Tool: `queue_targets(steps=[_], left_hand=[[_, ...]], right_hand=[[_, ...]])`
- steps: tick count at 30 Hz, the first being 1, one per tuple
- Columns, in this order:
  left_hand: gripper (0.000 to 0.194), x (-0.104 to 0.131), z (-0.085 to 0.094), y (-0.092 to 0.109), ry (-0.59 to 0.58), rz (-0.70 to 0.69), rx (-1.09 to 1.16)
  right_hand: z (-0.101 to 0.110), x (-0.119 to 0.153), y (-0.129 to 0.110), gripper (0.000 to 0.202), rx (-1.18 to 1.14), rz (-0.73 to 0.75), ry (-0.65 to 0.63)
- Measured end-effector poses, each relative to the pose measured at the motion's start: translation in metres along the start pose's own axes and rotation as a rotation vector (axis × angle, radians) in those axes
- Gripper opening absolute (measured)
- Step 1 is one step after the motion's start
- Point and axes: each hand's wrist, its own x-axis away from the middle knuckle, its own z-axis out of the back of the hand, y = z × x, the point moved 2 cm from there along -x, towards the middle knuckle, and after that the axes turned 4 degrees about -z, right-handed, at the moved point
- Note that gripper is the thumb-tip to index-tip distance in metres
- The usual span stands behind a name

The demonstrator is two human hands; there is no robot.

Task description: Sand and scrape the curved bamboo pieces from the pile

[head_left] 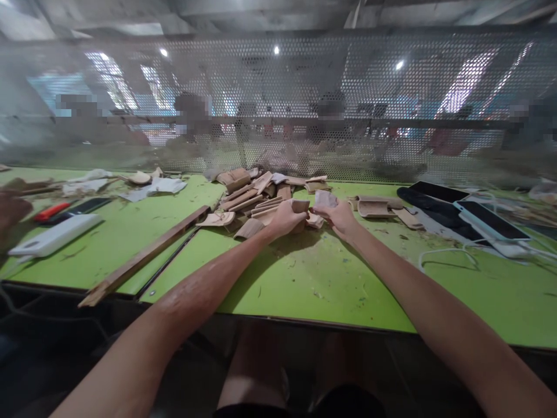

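My left hand is closed around a short curved bamboo piece, held just above the green table. Close to its right, my right hand pinches a small pale square sheet, which could be folded sandpaper; its surface is too blurred to tell. Below and between the hands lies a light-coloured scrap. Beyond my left hand is a heap of cut bamboo pieces, some curved and some in flat strips. To the right of my right hand rests a half-round bamboo piece.
A long wooden strip lies across the left, over the table's front edge. A white power bank and a red-handled tool are farther left, near another person's hand. Phones with cables lie right. A perforated screen stands behind.
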Motion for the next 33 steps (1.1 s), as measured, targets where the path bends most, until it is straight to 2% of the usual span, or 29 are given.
queue_targets(steps=[6, 10, 22, 33], left_hand=[[0.019, -0.0002, 0.0002, 0.0011, 0.003, -0.010, -0.010], [0.019, -0.0001, 0.0001, -0.0017, 0.021, 0.030, -0.013], [0.016, -0.0003, -0.0010, -0.0014, 0.006, 0.029, 0.006], [0.019, -0.0015, -0.0019, -0.0058, 0.004, -0.001, 0.008]], right_hand=[[-0.0003, -0.0013, 0.0023, 0.046, 0.038, 0.018, -0.025], [0.0017, -0.0026, -0.0002, 0.049, 0.009, 0.025, 0.023], [0.0028, 0.0019, -0.0046, 0.040, 0.178, 0.109, 0.022], [-0.0007, 0.0019, -0.0001, 0.037, 0.019, 0.040, -0.039]])
